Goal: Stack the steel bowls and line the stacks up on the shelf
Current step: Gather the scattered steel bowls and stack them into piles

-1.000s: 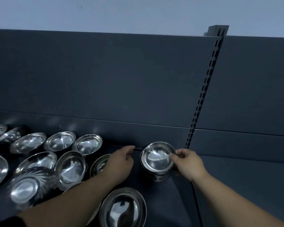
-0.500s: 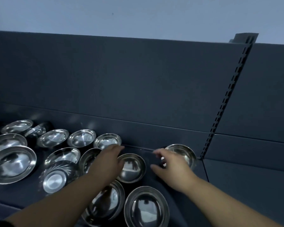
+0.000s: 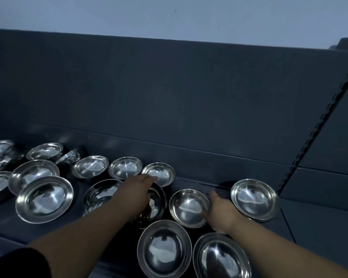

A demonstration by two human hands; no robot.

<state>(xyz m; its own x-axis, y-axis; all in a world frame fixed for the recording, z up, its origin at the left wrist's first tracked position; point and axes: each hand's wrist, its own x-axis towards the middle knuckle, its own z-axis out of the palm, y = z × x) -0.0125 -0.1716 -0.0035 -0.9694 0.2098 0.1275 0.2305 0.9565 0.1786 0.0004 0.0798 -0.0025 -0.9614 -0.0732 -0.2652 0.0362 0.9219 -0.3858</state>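
Steel, polished and thin-walled: loose bowls (image 3: 44, 199) spread over the dark shelf (image 3: 215, 182), mostly single, rims up. Head view, the only one we have:

- The stack (image 3: 254, 199) sits far right, near the slotted upright (image 3: 309, 137) and close to the back panel (image 3: 169, 97). It looks like several nested bowls, but the count isn't readable.
- The right hand (image 3: 222, 212) is against the right rim of the middle bowl (image 3: 188, 207), between it and the stack. It's blurred, so I can't tell whether it pinches the rim or only touches it.
- The left hand (image 3: 138, 189) lies flat with fingers stretched out, holding nothing. It's over a shadowed bowl (image 3: 156, 207), fingertips at the near rim of the back-row bowl (image 3: 160, 173).

Handling, my read:
- Light, rigid and slick. They'll probably skate on the shelf and clatter.
- Take one by the rim, thumb inside and fingers under the outer wall. A side push just slides it.
- Same-size bowls should self-centre when nested. Sizes here look mixed, so match before dropping in.
- Risk: clipping the stack when lifting the middle bowl, since the two sit just beside each other.
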